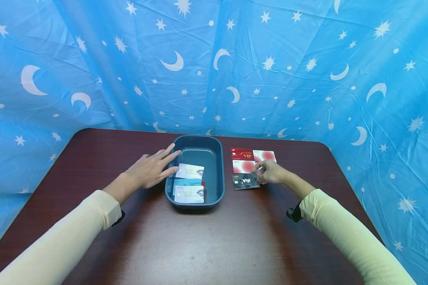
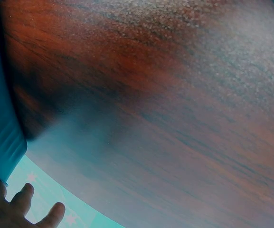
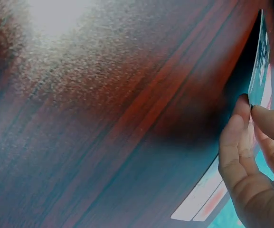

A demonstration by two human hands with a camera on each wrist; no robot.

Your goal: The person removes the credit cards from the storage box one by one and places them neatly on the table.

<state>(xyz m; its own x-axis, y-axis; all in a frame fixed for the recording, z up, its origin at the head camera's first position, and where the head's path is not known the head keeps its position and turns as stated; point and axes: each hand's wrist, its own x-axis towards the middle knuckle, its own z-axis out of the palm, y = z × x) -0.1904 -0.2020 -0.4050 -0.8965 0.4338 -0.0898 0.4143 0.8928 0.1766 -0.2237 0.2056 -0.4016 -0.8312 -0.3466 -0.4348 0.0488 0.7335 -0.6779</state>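
Note:
My right hand [image 1: 274, 173] pinches the right edge of a black VIP card [image 1: 245, 181] between thumb and fingers. In the right wrist view, that card [image 3: 257, 71] stands tilted off the table in the fingers of the right hand [image 3: 253, 175]. Beyond it lie a red VIP card [image 1: 239, 153] and two white cards with red circles, one on the left [image 1: 242, 167] and one on the right [image 1: 263, 154]. My left hand [image 1: 151, 169], fingers spread, rests at the left rim of a dark blue tray [image 1: 201, 155].
Inside the tray lie a white VIP card [image 1: 187, 171], a light blue card [image 1: 183, 182] partly covered, and another white VIP card [image 1: 189, 194] in front. The tray stands on a dark brown table [image 1: 214, 245]. A blue curtain [image 1: 199, 87] hangs behind.

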